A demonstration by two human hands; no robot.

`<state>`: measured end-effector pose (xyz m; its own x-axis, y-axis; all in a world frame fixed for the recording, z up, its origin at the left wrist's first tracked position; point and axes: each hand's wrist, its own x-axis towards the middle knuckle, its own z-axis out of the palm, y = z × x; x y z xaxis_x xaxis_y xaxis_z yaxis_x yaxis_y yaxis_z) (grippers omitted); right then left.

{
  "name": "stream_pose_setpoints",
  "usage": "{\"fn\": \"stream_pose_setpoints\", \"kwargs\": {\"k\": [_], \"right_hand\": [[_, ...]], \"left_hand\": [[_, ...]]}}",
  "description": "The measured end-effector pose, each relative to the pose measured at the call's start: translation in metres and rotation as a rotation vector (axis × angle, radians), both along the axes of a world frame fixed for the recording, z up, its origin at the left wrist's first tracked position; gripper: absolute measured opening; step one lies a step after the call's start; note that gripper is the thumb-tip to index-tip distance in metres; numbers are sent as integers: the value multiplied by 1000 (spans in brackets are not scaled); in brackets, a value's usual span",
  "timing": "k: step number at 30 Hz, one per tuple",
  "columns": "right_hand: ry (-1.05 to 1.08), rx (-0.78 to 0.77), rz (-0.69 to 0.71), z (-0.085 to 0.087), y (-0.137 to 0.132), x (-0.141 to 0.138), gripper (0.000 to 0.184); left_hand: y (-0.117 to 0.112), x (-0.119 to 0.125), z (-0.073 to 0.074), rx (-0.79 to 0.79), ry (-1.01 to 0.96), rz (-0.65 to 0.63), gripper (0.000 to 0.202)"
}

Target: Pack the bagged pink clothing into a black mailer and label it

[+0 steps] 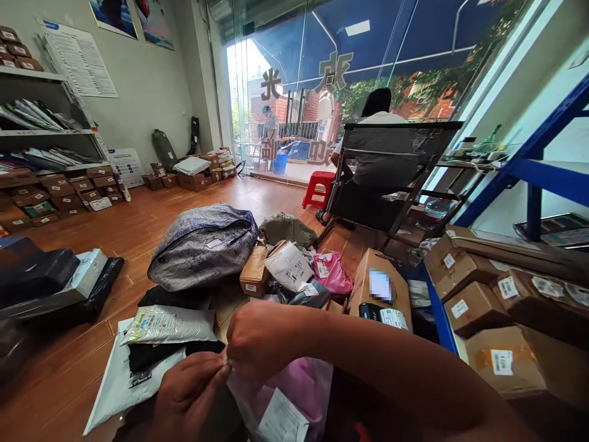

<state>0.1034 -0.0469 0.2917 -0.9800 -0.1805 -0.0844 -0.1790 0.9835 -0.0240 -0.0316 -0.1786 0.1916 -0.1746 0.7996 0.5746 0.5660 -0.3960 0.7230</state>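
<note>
My left hand (pixel 186 393) and my right hand (pixel 257 341) meet low in the middle of the view, fingertips pinched together on something small I cannot make out. Directly under them hangs a pink plastic mailer (pixel 294 393) with a white shipping label (pixel 283 420); the pinch sits at its upper edge. My right forearm stretches in from the lower right. A white mailer (pixel 168 324) and a black packet (pixel 151 355) lie on the floor just left of my hands.
Parcels are heaped on the wooden floor ahead: a big grey bag (pixel 202 245), a brown box (pixel 254 273), a pink bag (pixel 332 273), a carton (pixel 380 288). Boxes fill a blue rack (pixel 529 178) at right. A person sits in a chair (pixel 391 166) by the glass front.
</note>
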Motion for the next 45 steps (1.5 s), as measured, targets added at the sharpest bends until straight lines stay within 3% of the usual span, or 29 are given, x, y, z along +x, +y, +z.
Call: {"fn": "stream_pose_setpoints", "kwargs": {"k": [3, 5, 8, 11, 14, 18, 23, 29, 34, 39, 45], "right_hand": [[-39, 39, -17, 4, -2, -2, 20], [80, -28, 0, -6, 2, -2, 20], [377, -311, 28, -36, 9, 0, 19], [581, -587, -65, -68, 11, 0, 24], [702, -684, -103, -84, 6, -2, 22], [720, -566, -78, -78, 1, -3, 14], [550, -422, -102, -63, 5, -5, 9], [395, -376, -95, -45, 4, -5, 13], [316, -290, -115, -35, 11, 2, 12], [315, -346, -94, -35, 39, 16, 13], [149, -510, -319, -24, 71, 57, 16]], "left_hand": [[-2, 0, -5, 13, -23, 31, 11], [-4, -1, -8, 20, -86, 88, 8], [-5, -3, -7, -3, -188, 137, 8], [-6, -3, -2, -87, -210, 139, 16], [-7, -3, 1, -94, -171, 143, 19], [-6, -4, 1, -8, -47, 191, 14], [-2, 1, 8, 204, 102, 198, 10], [-1, 13, 8, 340, 53, 327, 8], [0, 13, 5, 347, 30, 351, 9], [-4, 8, -4, 295, -70, 359, 8], [-13, 0, -28, 222, -232, 453, 6]]}}
